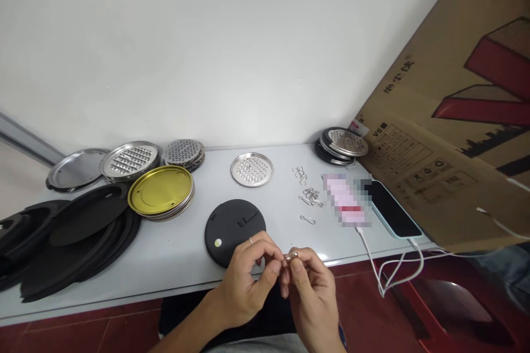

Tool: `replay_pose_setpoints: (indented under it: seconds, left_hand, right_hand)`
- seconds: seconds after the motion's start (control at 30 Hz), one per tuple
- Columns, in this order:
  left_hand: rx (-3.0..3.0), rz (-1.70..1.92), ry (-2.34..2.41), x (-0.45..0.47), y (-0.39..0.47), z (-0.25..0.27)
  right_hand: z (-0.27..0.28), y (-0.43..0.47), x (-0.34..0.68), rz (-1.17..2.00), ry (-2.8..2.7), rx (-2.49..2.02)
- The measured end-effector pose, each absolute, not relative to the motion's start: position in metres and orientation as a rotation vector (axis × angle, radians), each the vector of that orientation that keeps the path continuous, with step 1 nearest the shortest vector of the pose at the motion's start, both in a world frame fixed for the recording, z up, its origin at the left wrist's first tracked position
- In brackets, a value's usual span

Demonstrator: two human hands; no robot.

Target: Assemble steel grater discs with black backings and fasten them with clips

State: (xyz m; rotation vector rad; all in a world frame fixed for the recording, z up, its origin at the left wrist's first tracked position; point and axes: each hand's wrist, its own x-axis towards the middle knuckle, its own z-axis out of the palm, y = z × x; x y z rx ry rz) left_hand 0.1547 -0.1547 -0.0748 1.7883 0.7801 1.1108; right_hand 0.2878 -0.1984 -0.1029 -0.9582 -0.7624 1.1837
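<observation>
Near the table's front edge, my left hand [252,276] and my right hand [310,289] meet, both closed in a pinch. Between their fingertips is a small shiny metal wire piece [292,256]; whether it is a ring, a clip or both joined I cannot tell. Just behind my left hand lies a round black plastic disc [232,226] with a pale round sticker, partly covered by that hand. Loose metal rings [300,174], a cluster of wire clips [312,197] and one separate wire clip [307,220] lie beyond my right hand. A round metal grater plate [252,170] rests behind the disc.
Stacks of grater plates [131,160], gold-coloured lids [160,190] and black discs [78,242] fill the left side. Another grater stack [343,143] stands back right. Two phones, one pale blue-edged [395,209], trail white cables [383,287] beside a large cardboard box [447,121].
</observation>
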Motion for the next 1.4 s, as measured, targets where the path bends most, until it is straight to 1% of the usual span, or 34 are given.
replay_pose_setpoints:
  seconds: [0.2, 0.4, 0.57, 0.77, 0.97, 1.4]
  left_hand:
    - [1.864, 0.837, 0.8, 0.142, -0.148, -0.054]
    - [2.001, 0.634, 0.759, 0.13, -0.14, -0.035]
    - [1.999, 0.58, 0.747, 0.127, -0.137, -0.035]
    - [2.002, 0.539, 0.733, 0.125, -0.138, -0.034]
    - [1.998, 0.493, 0.72, 0.122, -0.137, -0.034]
    - [1.97, 0.439, 0.674, 0.121, -0.135, -0.038]
  right_hand:
    - [-0.09, -0.193, 0.321, 1.385, -1.02, -0.939]
    - [-0.075, -0.185, 0.336, 1.434, -1.334, -1.034]
    - [-0.072, -0.184, 0.344, 1.465, -1.529, -0.993]
    - [-0.077, -0.183, 0.343, 1.617, -1.465, -0.932]
    - [-0.078, -0.18, 0.343, 1.59, -1.542, -0.873]
    - [-0.055, -0.179, 0.345, 1.453, -1.844, -0.976]
